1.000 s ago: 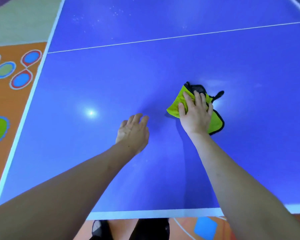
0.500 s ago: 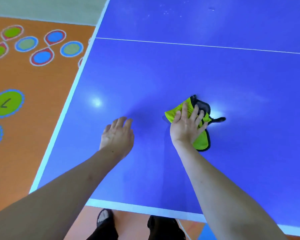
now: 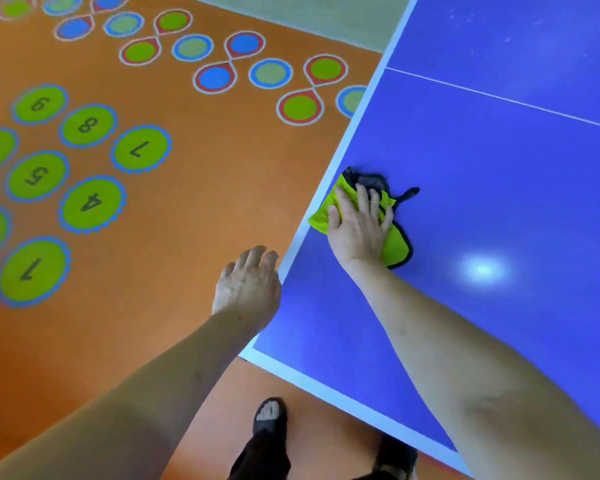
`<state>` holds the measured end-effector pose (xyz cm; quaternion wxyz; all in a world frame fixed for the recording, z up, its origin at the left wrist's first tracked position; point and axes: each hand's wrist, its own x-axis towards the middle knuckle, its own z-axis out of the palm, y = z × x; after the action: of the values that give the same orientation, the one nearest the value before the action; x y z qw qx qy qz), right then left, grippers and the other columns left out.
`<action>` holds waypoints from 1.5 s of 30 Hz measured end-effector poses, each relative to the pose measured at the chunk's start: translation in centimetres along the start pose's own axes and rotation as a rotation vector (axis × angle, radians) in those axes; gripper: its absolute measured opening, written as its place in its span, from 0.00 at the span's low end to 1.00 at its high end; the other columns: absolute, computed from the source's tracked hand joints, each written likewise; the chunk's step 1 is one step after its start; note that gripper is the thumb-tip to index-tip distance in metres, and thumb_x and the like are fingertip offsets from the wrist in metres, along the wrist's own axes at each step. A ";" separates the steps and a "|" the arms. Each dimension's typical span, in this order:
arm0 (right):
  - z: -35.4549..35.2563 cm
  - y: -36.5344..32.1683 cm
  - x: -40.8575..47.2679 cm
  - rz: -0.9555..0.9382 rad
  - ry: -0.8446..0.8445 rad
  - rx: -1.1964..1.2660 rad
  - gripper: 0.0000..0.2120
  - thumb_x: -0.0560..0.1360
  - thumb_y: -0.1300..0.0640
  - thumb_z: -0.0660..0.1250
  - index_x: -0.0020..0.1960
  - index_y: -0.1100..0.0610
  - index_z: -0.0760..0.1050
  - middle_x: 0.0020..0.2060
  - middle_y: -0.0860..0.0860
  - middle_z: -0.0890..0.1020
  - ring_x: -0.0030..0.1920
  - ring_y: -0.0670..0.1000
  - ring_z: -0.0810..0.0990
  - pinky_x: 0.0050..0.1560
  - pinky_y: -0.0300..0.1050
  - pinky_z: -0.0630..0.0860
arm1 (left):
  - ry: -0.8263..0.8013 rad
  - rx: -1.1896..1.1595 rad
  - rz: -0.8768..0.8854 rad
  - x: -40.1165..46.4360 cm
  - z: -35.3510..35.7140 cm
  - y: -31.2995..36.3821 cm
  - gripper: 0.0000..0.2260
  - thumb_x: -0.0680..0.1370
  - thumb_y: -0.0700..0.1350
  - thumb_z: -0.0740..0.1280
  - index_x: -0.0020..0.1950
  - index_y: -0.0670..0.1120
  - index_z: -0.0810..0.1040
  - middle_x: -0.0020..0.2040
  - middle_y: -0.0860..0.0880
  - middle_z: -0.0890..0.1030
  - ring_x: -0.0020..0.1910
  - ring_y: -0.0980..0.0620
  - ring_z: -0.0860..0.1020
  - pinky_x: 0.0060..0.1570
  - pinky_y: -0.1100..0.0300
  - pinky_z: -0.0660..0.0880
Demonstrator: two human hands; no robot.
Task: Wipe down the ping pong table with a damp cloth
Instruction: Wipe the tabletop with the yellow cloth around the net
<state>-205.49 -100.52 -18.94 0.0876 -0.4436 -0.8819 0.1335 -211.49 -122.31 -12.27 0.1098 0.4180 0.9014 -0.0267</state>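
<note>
The blue ping pong table with white edge lines fills the right of the head view. A yellow-green cloth with black trim lies on its left side line, one corner hanging over the edge. My right hand presses flat on the cloth with straight, spread fingers. My left hand hovers just off the table's left edge near the corner, fingers loosely curled, holding nothing.
An orange floor with numbered green circles and coloured rings lies to the left. The table's near left corner juts toward me. My sandalled foot stands just below it. A bright light reflection shows on the tabletop.
My right hand has slid the cloth leftward across the table to the side line. My left hand has moved off the tabletop past the edge. The view has swung left.
</note>
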 end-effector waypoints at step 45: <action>-15.9 40.3 -17.2 -0.196 -0.094 -0.084 0.31 0.79 0.53 0.51 0.81 0.41 0.65 0.83 0.47 0.61 0.82 0.54 0.59 0.78 0.60 0.57 | -0.006 -0.002 0.194 -11.7 3.6 34.6 0.18 0.81 0.47 0.57 0.71 0.50 0.70 0.70 0.50 0.69 0.66 0.47 0.71 0.60 0.50 0.69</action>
<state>-160.41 -88.87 -17.05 0.0402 -0.3517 -0.9290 0.1077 -177.26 -109.10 -11.71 0.1146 0.5032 0.8564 -0.0164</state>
